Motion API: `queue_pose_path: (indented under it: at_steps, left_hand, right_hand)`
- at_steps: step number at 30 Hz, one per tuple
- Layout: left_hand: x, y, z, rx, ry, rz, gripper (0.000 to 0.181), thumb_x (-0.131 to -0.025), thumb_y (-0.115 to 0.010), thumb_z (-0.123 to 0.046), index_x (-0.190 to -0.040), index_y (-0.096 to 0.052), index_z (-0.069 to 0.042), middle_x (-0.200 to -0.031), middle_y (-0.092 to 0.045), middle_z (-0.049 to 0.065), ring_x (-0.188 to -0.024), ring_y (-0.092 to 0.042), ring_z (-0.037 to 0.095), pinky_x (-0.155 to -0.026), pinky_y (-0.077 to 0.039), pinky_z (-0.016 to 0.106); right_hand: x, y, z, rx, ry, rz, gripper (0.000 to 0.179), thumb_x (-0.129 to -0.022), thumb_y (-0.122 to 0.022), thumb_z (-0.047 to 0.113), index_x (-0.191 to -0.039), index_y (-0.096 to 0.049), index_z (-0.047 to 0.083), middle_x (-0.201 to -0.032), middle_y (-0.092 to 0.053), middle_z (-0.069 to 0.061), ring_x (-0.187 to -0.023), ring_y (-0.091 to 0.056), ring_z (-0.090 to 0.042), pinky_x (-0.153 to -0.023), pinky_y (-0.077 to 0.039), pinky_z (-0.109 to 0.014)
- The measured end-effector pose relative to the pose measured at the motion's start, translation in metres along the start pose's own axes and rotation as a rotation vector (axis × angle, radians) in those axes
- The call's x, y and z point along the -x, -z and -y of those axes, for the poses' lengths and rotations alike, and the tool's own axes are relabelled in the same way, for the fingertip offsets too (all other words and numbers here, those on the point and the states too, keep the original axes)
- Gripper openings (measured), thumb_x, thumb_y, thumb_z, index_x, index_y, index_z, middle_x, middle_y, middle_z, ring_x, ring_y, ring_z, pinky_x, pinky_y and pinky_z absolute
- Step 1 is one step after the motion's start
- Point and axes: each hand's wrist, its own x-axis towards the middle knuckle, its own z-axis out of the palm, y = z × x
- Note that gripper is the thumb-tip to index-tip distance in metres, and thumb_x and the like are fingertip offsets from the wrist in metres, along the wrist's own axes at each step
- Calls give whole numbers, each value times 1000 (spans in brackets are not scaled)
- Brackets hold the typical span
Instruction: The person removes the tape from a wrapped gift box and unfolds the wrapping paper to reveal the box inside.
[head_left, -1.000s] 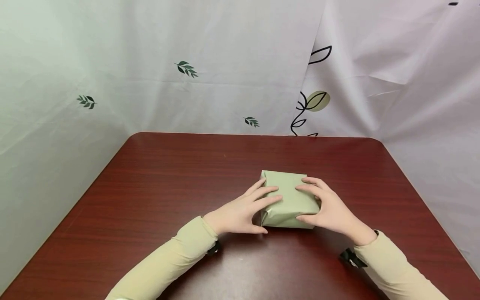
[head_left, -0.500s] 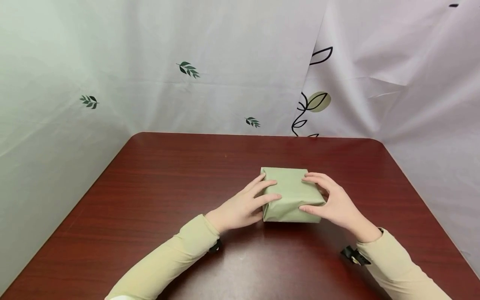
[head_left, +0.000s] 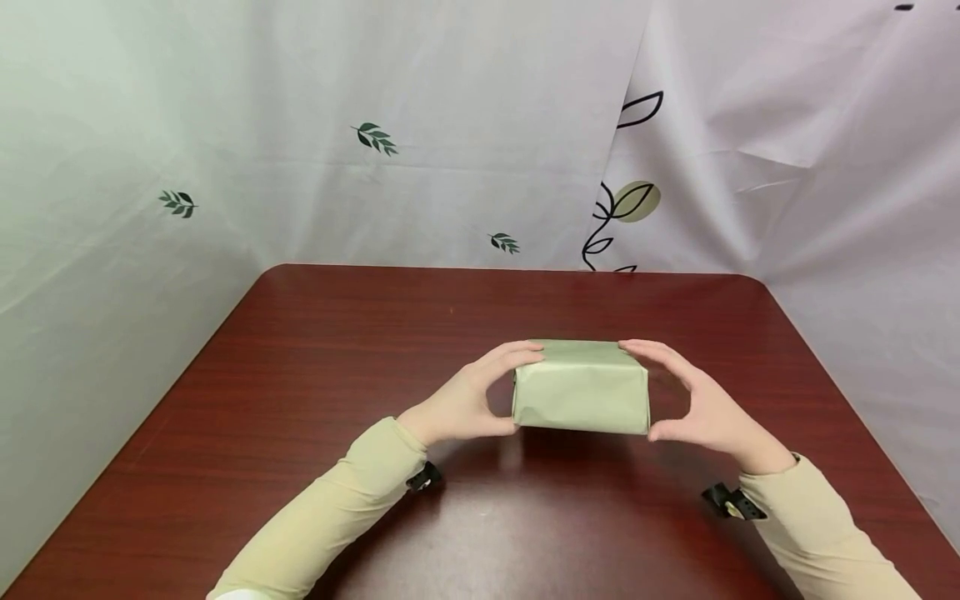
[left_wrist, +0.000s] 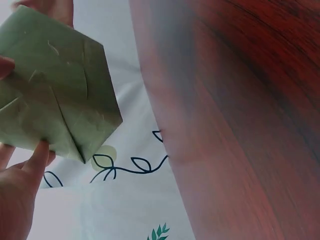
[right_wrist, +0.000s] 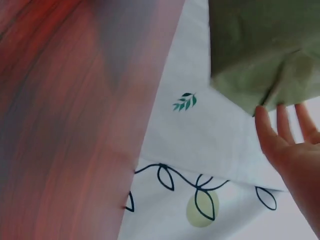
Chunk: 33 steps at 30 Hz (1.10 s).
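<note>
A box wrapped in pale green paper [head_left: 582, 398] is held above the table between both hands, its long front side turned toward the head camera. My left hand [head_left: 467, 402] grips the left end, fingers over the top edge and thumb at the lower corner. At the opposite end my right hand [head_left: 708, 410] holds it the same way. Folded paper flaps show on the end of the wrapped box [left_wrist: 55, 85] in the left wrist view, with fingertips of the left hand [left_wrist: 17, 197] against it. Fingertips of the right hand [right_wrist: 295, 145] touch the box's edge [right_wrist: 265, 50] in the right wrist view.
Beneath the box lies a dark red wood-grain table [head_left: 360, 333] with rounded far corners. White cloth [head_left: 465, 100] printed with leaves hangs behind and along both sides. Each wrist carries a small black strap device [head_left: 733, 502].
The wrapped box has come up off the table and tilted, so its front side now faces the camera. Both hands have shifted outward to its two ends, thumbs at the lower corners.
</note>
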Motion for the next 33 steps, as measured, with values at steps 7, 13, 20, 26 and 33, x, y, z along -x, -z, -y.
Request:
queue_pose_path:
  at_steps: [7,13,20,26,33]
  left_hand:
    - [3,1,1,76,34,4,78,-69,-74,0,-139,-41,-8,-141,-44,9,-129,-43,19,-106,-38,31]
    - [4,-3,0,274,103,-117,83,-73,-73,8,-144,-32,-4,-142,-43,14,-125,-48,24,-105,-40,32]
    - [-1,-7,-6,397,197,-302,80,-77,-67,14,-144,-26,-2,-143,-37,19,-127,-46,33,-103,-43,36]
    - [-4,-10,-8,369,306,-430,66,-81,-66,10,-138,-35,0,-136,-43,19,-122,-50,32,-94,-49,36]
    - [-7,-9,-1,429,404,-440,60,-82,-65,9,-138,-43,1,-130,-50,21,-118,-54,35,-84,-55,36]
  right_hand:
    - [1,-5,3,280,-27,-30,87,-56,-87,-3,-134,-49,2,-136,-48,-1,-127,-40,-2,-103,-29,-13]
    - [-1,-10,7,235,-32,-121,84,-54,-85,-11,-131,-51,-1,-129,-52,7,-111,-53,-2,-95,-40,-13]
    - [-4,-21,13,68,-157,-305,77,-64,-72,-23,-133,-48,1,-118,-59,14,-90,-64,-1,-76,-51,-14]
    - [-15,-29,19,9,-322,-403,55,-81,-66,-9,-133,-51,4,-107,-64,20,-87,-67,0,-72,-54,-17]
    - [-27,-33,20,-82,-544,-437,48,-93,-61,15,-134,-48,-5,-103,-62,20,-85,-66,1,-69,-57,-26]
